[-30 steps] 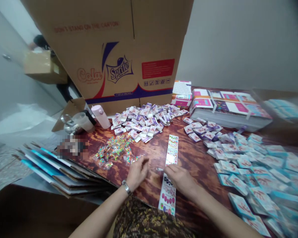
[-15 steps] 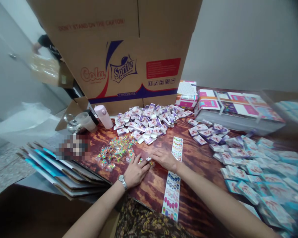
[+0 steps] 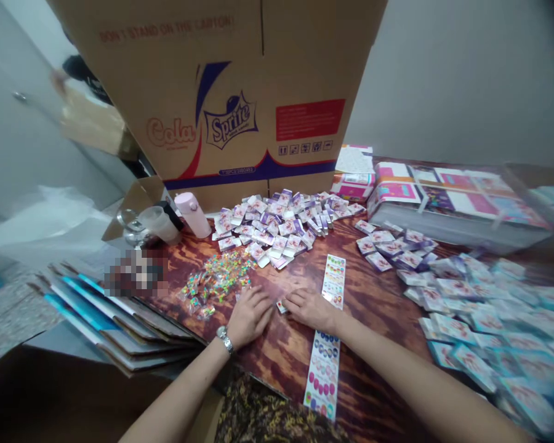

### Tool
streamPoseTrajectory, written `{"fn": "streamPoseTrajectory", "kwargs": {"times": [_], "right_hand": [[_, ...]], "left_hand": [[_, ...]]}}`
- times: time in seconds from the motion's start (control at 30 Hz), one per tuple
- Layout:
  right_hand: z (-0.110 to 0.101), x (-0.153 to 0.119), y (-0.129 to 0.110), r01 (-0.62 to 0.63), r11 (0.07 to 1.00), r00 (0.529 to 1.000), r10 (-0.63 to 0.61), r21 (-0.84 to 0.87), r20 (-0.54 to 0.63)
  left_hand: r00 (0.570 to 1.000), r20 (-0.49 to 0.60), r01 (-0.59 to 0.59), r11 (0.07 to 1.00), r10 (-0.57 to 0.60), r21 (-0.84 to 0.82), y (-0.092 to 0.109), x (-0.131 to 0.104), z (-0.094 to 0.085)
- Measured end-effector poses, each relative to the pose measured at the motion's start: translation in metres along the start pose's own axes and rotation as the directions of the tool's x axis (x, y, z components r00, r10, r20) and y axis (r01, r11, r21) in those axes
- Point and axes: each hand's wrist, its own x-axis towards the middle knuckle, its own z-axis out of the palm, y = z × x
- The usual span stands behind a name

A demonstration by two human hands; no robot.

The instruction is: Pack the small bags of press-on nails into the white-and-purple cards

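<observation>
My left hand [image 3: 250,317], with a wristwatch, lies on the brown wood-grain table [image 3: 268,363], its fingers stretched out and apart, holding nothing that shows. Just beyond its fingertips is a pile of small clear packets of colourful candy [image 3: 226,271]. My right hand [image 3: 311,309] has its fingers bent down on a small white box [image 3: 281,306] with a coloured spot, partly hidden under the fingertips. Beneath the right wrist runs a long strip of stickers [image 3: 322,375] with rows of round coloured designs.
Behind stands a large carton [image 3: 300,74]. In front of it are many small purple-and-white boxes [image 3: 277,227] and a pink bottle [image 3: 192,215]. Blue-and-white boxes [image 3: 489,326] cover the right side. Folded cardboard [image 3: 115,314] leans at left. Another person holds a box [image 3: 96,120].
My left hand has drawn back slightly from the small white box, its fingers apart. My right hand stays at the box, which now lies lower on the table. The view has shifted slightly.
</observation>
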Motion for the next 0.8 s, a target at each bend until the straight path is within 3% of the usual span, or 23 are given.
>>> {"fn": "streamPoseTrajectory", "kwargs": {"times": [0.17, 0.3, 0.43, 0.53, 0.63, 0.8], "right_hand": [[0.0, 0.007, -0.01, -0.022, 0.999, 1.0, 0.022, -0.041, 0.006], [0.004, 0.011, -0.009, -0.112, 0.992, 0.994, 0.112, 0.059, 0.013], [-0.005, 0.011, -0.002, -0.236, 0.968, 0.971, 0.237, 0.081, -0.006], [-0.027, 0.011, 0.002, -0.351, 0.903, 0.927, 0.372, 0.248, -0.044], [-0.053, 0.014, 0.004, -0.43, 0.74, 0.857, 0.514, 0.518, -0.023], [-0.076, 0.019, 0.006, -0.448, 0.547, 0.82, 0.567, 0.707, 0.081]], "left_hand": [[0.978, -0.101, 0.201, 0.956, -0.183, 0.212, -0.033, 0.054, -0.012], [0.978, 0.132, 0.104, 0.926, -0.161, 0.362, -0.064, 0.095, -0.018], [0.977, 0.191, 0.02, 0.933, -0.095, 0.36, -0.076, 0.113, -0.024], [0.985, 0.157, 0.011, 0.93, -0.074, 0.367, -0.067, 0.112, -0.031], [0.991, 0.116, 0.019, 0.933, -0.064, 0.358, -0.045, 0.101, -0.039], [1.0, -0.004, 0.031, 0.977, -0.031, 0.213, -0.001, 0.07, -0.042]]}}
